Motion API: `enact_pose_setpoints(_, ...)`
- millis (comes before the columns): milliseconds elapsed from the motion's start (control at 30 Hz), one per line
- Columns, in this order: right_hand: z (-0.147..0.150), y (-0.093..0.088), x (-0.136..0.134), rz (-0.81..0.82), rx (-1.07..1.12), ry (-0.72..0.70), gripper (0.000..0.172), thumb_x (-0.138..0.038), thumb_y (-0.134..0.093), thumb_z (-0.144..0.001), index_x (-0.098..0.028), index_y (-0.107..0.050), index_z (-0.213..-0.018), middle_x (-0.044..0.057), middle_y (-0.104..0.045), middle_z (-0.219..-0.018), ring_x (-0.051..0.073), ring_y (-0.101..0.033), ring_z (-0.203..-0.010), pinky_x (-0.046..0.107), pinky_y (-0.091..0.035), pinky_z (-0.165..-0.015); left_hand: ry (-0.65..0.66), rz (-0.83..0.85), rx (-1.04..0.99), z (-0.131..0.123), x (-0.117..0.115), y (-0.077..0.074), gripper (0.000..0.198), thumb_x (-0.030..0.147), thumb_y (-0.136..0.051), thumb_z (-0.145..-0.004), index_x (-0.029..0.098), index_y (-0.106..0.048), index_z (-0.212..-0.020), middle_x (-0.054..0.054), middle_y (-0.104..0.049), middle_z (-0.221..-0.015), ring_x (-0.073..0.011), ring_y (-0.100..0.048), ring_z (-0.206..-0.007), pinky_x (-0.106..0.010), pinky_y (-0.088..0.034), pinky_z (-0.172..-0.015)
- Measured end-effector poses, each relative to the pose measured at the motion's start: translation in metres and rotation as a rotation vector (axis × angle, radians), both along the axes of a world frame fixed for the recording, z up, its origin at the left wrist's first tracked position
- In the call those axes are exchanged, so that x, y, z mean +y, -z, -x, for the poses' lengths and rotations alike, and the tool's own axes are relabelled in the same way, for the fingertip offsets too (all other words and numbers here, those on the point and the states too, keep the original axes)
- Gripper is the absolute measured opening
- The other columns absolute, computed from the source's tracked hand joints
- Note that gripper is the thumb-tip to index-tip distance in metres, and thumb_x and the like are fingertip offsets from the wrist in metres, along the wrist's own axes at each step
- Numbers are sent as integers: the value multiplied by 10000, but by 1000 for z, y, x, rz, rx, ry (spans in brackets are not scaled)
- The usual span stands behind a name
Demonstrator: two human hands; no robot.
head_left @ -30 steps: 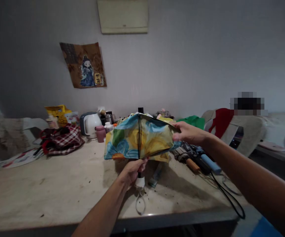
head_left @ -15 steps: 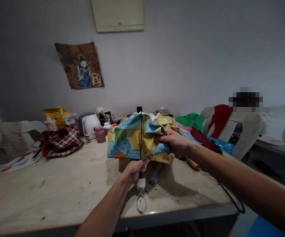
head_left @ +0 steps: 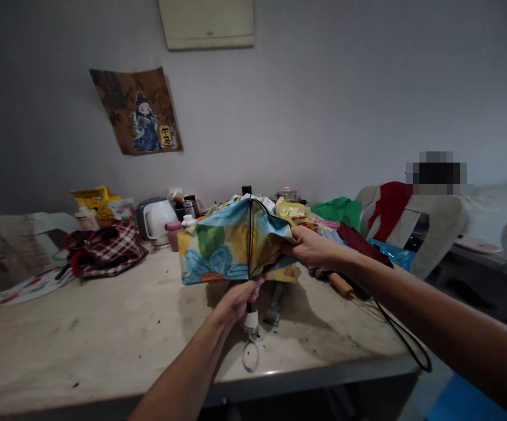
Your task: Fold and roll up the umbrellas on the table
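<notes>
I hold a folding umbrella [head_left: 218, 248] upright over the table; its canopy is printed in blue, yellow and green. My left hand [head_left: 235, 298] is closed around the umbrella's shaft just above the white handle [head_left: 250, 321], from which a loop strap hangs. My right hand [head_left: 308, 245] grips the right side of the canopy fabric, pinching folds together. A black rib runs down the middle of the canopy.
A pale worn table [head_left: 104, 333] holds a plaid red bag [head_left: 104, 251], a white kettle [head_left: 157, 219], a pink cup [head_left: 173, 234], yellow packets, coloured cloths and other folded umbrellas [head_left: 345, 286] with a black cord. A chair with clothes [head_left: 411, 222] stands right. A poster hangs on the wall.
My right hand moved inward along the canopy, gathering the right-hand panel toward the shaft. My left hand kept its grip on the shaft.
</notes>
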State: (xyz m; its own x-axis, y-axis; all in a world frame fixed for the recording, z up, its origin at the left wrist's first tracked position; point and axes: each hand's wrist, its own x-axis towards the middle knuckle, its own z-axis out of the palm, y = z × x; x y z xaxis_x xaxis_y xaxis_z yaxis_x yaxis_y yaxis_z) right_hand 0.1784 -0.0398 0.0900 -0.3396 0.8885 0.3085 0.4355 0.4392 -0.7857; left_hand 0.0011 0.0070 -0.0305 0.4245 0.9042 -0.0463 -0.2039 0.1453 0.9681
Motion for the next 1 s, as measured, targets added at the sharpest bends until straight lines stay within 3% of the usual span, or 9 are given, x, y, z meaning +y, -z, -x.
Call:
enact_pose_setpoints(233,13,9,2,305,375,-66,280,-325,-739,-571,-171,-524,-664,-32,-546,-629,105,-493,-594,237,-449,-602,-39,13,51,1,-1,5,456,383,-834,-438,170,-434,-486,79,-367,-461,-26,-244,-433,-247,-129,-465)
enact_pose_setpoints(433,-6,-9,3,282,11,-167,263,-171,-748,-545,-128,-644,-782,-18,-630,-747,126,-553,-709,253,-480,-721,23,65,7,1,1,0,359,288,-787,-514,166,-449,-516,93,-342,-469,-19,-221,-416,-236,-122,-446)
enact_pose_setpoints(500,-7,-13,1,269,-17,-164,243,-150,-725,-553,-132,-663,-787,-13,-648,-764,142,-569,-740,263,-482,-751,29,71,-11,1,2,0,333,269,-770,-531,163,-455,-527,94,-342,-476,-15,-215,-410,-232,-119,-437)
enact_pose_setpoints(633,-1,-3,-2,289,209,-193,113,-180,-689,-581,-165,-641,-682,-17,-638,-682,154,-596,-696,279,-492,-739,25,62,-58,1,2,0,335,264,-776,-510,158,-459,-536,91,-350,-482,-11,-220,-413,-222,-116,-429)
enact_pose_setpoints(767,-6,5,2,367,427,-267,225,-127,-678,-512,-157,-624,-728,-4,-661,-718,147,-615,-671,289,-504,-722,57,73,-116,2,-1,-2,347,231,-784,-496,149,-449,-533,88,-351,-482,-4,-223,-421,-200,-118,-416)
enact_pose_setpoints(867,-23,-3,8,218,421,-135,298,-88,-673,-494,-155,-607,-776,-5,-666,-743,141,-616,-704,255,-490,-691,113,123,-176,4,0,-7,279,183,-746,-550,137,-471,-574,86,-350,-494,-2,-211,-417,-172,-93,-395)
enact_pose_setpoints(1000,-47,-19,13,-139,324,237,270,-163,-710,-553,-157,-587,-793,5,-638,-726,140,-591,-669,266,-475,-652,144,188,-251,6,4,-12,198,117,-681,-626,129,-483,-638,84,-339,-520,-1,-184,-417,-140,-62,-373)
